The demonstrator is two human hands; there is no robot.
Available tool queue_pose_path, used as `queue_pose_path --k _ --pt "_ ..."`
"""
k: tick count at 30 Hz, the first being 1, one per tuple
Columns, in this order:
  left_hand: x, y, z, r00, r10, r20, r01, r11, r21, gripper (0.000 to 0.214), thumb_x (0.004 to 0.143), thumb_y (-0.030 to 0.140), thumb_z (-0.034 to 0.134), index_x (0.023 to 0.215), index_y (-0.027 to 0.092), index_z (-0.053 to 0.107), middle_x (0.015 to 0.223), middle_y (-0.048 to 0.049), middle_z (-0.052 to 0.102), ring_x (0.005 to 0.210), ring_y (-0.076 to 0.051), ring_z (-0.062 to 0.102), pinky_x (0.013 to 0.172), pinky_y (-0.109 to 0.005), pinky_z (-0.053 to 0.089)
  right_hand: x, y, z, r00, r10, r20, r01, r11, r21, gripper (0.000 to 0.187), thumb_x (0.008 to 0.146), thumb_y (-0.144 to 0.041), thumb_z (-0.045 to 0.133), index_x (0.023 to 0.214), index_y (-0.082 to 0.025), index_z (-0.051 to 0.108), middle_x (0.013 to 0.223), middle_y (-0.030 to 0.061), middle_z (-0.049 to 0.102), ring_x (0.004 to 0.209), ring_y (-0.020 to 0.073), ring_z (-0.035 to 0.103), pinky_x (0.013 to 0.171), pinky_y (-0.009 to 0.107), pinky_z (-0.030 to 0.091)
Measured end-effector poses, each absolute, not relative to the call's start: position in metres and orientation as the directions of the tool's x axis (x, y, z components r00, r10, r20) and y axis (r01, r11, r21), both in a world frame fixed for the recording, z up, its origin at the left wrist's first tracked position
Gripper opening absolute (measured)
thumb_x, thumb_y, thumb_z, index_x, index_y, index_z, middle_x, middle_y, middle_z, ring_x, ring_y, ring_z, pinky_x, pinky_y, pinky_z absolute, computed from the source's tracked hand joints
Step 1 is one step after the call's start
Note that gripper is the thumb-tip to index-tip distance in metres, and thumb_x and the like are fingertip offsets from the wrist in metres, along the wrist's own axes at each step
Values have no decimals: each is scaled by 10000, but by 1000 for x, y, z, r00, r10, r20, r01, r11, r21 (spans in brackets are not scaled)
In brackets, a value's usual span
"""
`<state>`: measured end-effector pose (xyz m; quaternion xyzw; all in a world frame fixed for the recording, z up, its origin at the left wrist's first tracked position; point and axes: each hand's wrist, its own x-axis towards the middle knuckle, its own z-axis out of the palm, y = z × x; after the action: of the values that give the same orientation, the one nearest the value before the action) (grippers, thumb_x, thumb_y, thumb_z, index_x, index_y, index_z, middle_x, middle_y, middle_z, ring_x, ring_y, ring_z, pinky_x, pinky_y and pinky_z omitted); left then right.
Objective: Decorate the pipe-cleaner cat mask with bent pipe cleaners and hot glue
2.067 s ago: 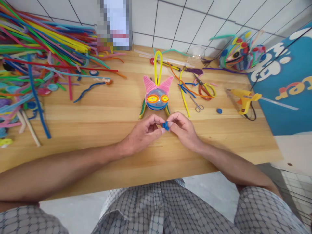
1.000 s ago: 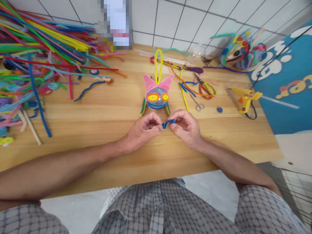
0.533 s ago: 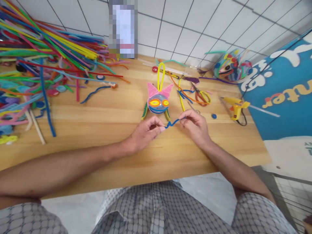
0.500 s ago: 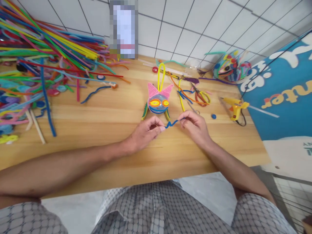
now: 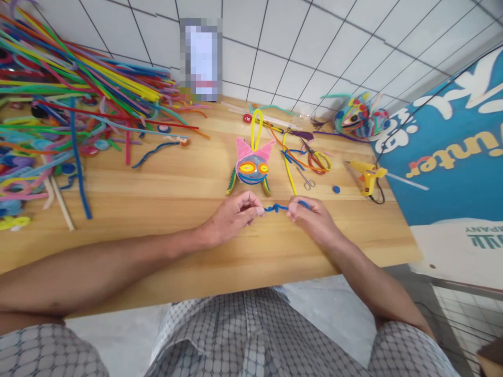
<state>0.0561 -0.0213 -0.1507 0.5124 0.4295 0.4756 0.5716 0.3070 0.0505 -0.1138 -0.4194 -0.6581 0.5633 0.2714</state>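
Note:
A short blue pipe cleaner (image 5: 276,208), kinked in its middle, stretches between my two hands just above the tabletop. My left hand (image 5: 238,215) pinches one end between thumb and fingertips. The other end is gripped by my right hand (image 5: 312,217), with a bit of blue showing over its fingers. Right behind the hands, a craft figure (image 5: 253,166) stands on the table; it has pink pointed ears, orange and yellow eyes, a blue mouth, green and yellow legs and a yellow loop on top. A yellow pipe cleaner (image 5: 290,170) lies behind my right hand.
Heaped pipe cleaners (image 5: 106,78) cover the table's left side. To the right lie scissors with red and yellow handles (image 5: 316,158), small metal scissors (image 5: 307,180), a blue button (image 5: 336,189) and a yellow glue gun (image 5: 367,175). A colourful craft piece (image 5: 359,116) stands at the back.
My right hand has shifted lower, and its hold on the pipe cleaner differs, with blue now showing above the fingers. The stretch between the hands lies more level. The camera view has shifted slightly.

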Motion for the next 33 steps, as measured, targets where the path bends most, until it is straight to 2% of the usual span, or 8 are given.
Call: queue_pose_path --k 3,12,20,24,26,28,30,33 --pt "56 -22 -149 213 977 -3 -40 12 999 227 934 393 751 883 208 629 705 53 582 609 -112 515 571 -223 416 317 61 -111 -342 912 -226 -14 -245 -969 606 724 -649 1036 645 -251 586 600 -60 477 563 127 413 581 312 406" --pt "56 -22 -144 257 966 -10 53 -4 999 164 948 340 720 873 207 660 695 51 586 621 -125 494 613 -240 420 331 74 -110 -262 923 -282 -123 -322 -939 671 647 -597 1076 657 -257 498 615 -96 291 552 109 309 542 273 410" --pt "55 -20 -144 262 962 -75 -74 98 992 272 932 447 781 924 195 681 749 36 640 614 -107 523 563 -217 429 320 56 -125 -426 887 -181 -31 -214 -976 628 782 -864 900 899 -284 691 724 -37 530 636 175 495 618 346 502" --pt "56 -18 -146 244 964 -111 -149 150 977 324 905 483 827 940 192 689 834 11 704 609 -95 536 557 -222 431 321 37 -132 -363 927 91 179 165 -970 429 932 -695 878 921 -282 767 788 10 700 718 209 640 698 373 533" --pt "57 -18 -146 271 954 -130 -198 188 962 342 905 489 845 961 189 692 877 0 731 607 -90 547 561 -227 443 321 27 -133 -373 829 417 320 537 -781 184 997 -466 877 1014 -305 789 917 30 791 873 241 737 823 413 579" --pt "58 -19 -144 320 938 -136 -249 221 943 351 919 487 859 991 182 701 899 -7 747 614 -89 565 577 -233 459 317 20 -133 -477 640 603 387 769 -509 224 1002 -335 864 1211 -327 781 1117 68 851 1054 288 785 942 481 604" --pt "59 -21 -142 359 925 -123 -291 236 927 354 934 482 876 1009 177 711 907 -10 757 629 -89 581 601 -238 472 311 18 -132 -581 511 634 397 858 -327 341 1013 -308 845 1338 -326 744 1223 100 861 1143 322 794 987 534 608" --pt "60 -24 -140 392 914 -107 -336 250 908 378 940 492 910 1022 173 724 919 -10 767 647 -88 595 625 -246 480 305 21 -133 -649 441 621 371 895 -248 231 1050 -258 788 1266 -331 753 1102 67 873 1024 299 809 922 521 607"
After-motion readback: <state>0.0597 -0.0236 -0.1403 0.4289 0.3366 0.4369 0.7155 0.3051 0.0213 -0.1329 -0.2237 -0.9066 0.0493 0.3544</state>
